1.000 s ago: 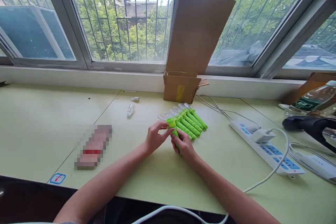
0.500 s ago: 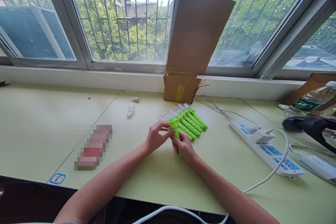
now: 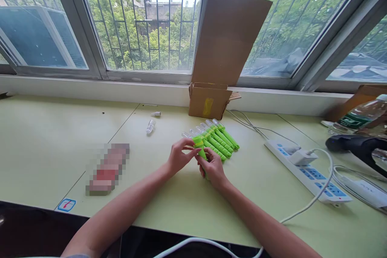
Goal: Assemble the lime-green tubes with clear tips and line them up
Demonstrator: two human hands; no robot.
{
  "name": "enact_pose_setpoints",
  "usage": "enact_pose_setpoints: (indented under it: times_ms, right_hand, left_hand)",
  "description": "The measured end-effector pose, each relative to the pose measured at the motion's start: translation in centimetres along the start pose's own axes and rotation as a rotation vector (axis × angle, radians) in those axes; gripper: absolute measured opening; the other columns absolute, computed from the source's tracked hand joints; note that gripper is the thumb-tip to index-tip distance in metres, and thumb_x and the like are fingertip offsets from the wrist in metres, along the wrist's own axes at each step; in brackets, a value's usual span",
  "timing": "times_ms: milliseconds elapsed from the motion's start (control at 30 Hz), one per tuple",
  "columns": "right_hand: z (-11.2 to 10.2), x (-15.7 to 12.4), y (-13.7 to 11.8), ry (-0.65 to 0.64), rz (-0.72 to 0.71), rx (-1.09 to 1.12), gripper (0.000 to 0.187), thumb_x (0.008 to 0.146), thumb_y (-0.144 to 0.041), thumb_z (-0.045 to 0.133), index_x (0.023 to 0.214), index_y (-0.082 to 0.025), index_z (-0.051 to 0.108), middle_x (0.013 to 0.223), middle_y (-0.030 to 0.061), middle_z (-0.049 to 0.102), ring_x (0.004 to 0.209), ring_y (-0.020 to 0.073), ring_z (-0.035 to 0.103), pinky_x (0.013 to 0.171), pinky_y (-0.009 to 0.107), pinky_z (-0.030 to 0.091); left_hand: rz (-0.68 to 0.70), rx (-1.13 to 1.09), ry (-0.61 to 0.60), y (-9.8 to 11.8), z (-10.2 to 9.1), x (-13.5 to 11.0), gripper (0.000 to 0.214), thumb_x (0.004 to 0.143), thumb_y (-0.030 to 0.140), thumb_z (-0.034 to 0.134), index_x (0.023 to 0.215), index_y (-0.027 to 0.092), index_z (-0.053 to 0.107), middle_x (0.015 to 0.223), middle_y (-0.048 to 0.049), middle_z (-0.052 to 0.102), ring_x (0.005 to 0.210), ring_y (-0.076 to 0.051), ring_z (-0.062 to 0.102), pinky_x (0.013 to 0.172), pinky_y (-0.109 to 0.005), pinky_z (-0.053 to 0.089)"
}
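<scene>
My right hand (image 3: 212, 166) is closed around the lower body of a bright green tube (image 3: 198, 142) with a ribbed, wider top. The thumb and fingers of my left hand (image 3: 180, 154) pinch the side of that tube near the top. The tube tilts slightly, top end away from me, and its lower part is mostly hidden by my right hand. Just beyond both hands, several similar green tubes (image 3: 218, 142) lie side by side, with clear plastic tips at their far ends. My fingers overlap the nearest of these in the view.
A clear plastic piece (image 3: 150, 126) and a small white piece (image 3: 156, 114) lie to the left on the table (image 3: 169, 209). A cardboard box (image 3: 210, 102) stands against the sill. On the right are a power strip (image 3: 308, 173), cables, and a bottle (image 3: 359, 117).
The right hand has shifted very slightly on the green tube, covering more of its lower end. The left hand keeps its pinch near the top, and the other tubes have stayed put.
</scene>
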State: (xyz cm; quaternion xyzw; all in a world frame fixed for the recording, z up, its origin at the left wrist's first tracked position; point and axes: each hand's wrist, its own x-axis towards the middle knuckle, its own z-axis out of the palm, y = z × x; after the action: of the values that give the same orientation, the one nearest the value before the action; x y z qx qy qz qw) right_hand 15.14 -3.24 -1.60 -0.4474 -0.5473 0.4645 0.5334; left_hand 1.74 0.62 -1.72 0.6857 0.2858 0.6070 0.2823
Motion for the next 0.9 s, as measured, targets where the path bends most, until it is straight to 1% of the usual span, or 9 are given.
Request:
enact_pose_setpoints:
  times_ms: [167,333,433,500,567,600,700,767,900]
  right_hand:
    - [0.02,0.06,-0.21,0.006,0.032,0.022,0.034,0.067,-0.048,0.07,0.077,-0.019,0.055,0.053,-0.0062,0.049,0.028,0.0078,0.043,0.024,0.021,0.032]
    - [-0.01,0.11,-0.31,-0.024,-0.001,0.028,0.029,0.071,-0.045,0.067,0.069,-0.018,0.057,0.056,-0.004,0.049,0.033,0.0092,0.047,0.028,0.023,0.038]
    - [-0.15,0.16,-0.32,-0.026,-0.046,-0.062,0.027,0.074,-0.045,0.065,0.069,-0.019,0.059,0.055,-0.0034,0.05,0.036,0.0106,0.048,0.032,0.024,0.04]
    - [-0.28,0.21,-0.22,-0.001,-0.099,-0.178,0.026,0.075,-0.046,0.064,0.075,-0.019,0.062,0.054,-0.0024,0.053,0.041,0.0135,0.052,0.039,0.026,0.044]
    - [-0.36,0.24,-0.03,0.079,-0.175,-0.312,0.029,0.076,-0.046,0.062,0.087,-0.019,0.065,0.062,0.0017,0.062,0.055,0.0193,0.06,0.051,0.03,0.05]
    - [-0.38,0.25,0.09,0.126,-0.214,-0.376,0.032,0.077,-0.045,0.061,0.094,-0.018,0.066,0.072,0.0048,0.067,0.066,0.0228,0.064,0.06,0.033,0.052]
    - [-0.37,0.27,0.39,0.182,-0.279,-0.5,0.041,0.081,-0.045,0.057,0.11,-0.017,0.062,0.102,0.0109,0.069,0.093,0.0288,0.063,0.082,0.04,0.049]
    - [-0.37,0.27,0.45,0.155,-0.273,-0.512,0.041,0.083,-0.045,0.054,0.112,-0.016,0.061,0.106,0.0114,0.068,0.095,0.0286,0.062,0.084,0.041,0.047]
    - [-0.43,0.31,0.21,0.115,-0.251,-0.429,0.04,0.083,-0.047,0.054,0.107,-0.017,0.063,0.098,0.0083,0.069,0.09,0.0253,0.062,0.08,0.036,0.048]
  left_hand:
    - [-0.002,0.002,0.007,-0.06,-0.1,0.05,0.021,0.075,0.033,0.067,0.086,0.016,0.06,0.082,-0.0028,0.065,0.074,-0.013,0.066,0.067,-0.031,0.062]
    - [-0.021,0.004,0.019,-0.14,-0.02,-0.05,0.023,0.074,0.034,0.068,0.086,0.016,0.059,0.081,-0.003,0.067,0.076,-0.015,0.068,0.073,-0.034,0.061]
    - [-0.035,0.008,0.072,-0.13,0.2,-0.22,0.023,0.074,0.034,0.068,0.085,0.016,0.059,0.082,-0.0034,0.068,0.077,-0.016,0.069,0.077,-0.035,0.06]
    - [-0.033,0.019,0.102,-0.14,0.31,-0.32,0.024,0.072,0.034,0.07,0.085,0.017,0.059,0.081,-0.0035,0.069,0.076,-0.017,0.069,0.075,-0.035,0.06]
    - [-0.018,0.042,0.128,-0.21,0.35,-0.39,0.025,0.071,0.034,0.071,0.084,0.017,0.06,0.081,-0.0035,0.069,0.075,-0.017,0.068,0.075,-0.034,0.059]
    - [-0.011,0.058,0.138,-0.27,0.34,-0.42,0.024,0.071,0.034,0.071,0.084,0.017,0.061,0.081,-0.0036,0.068,0.076,-0.017,0.068,0.075,-0.033,0.059]
    - [0.005,0.12,0.137,-0.49,0.24,-0.45,0.02,0.074,0.032,0.068,0.084,0.017,0.062,0.083,-0.0042,0.069,0.078,-0.017,0.068,0.077,-0.033,0.058]
    - [0.018,0.157,0.108,-0.61,0.14,-0.43,0.018,0.075,0.031,0.067,0.086,0.018,0.062,0.084,-0.0044,0.069,0.079,-0.017,0.068,0.077,-0.033,0.058]
    - [0.044,0.199,0.07,-0.7,-0.04,-0.33,0.019,0.077,0.032,0.065,0.09,0.019,0.062,0.085,-0.0042,0.069,0.079,-0.017,0.068,0.076,-0.033,0.058]
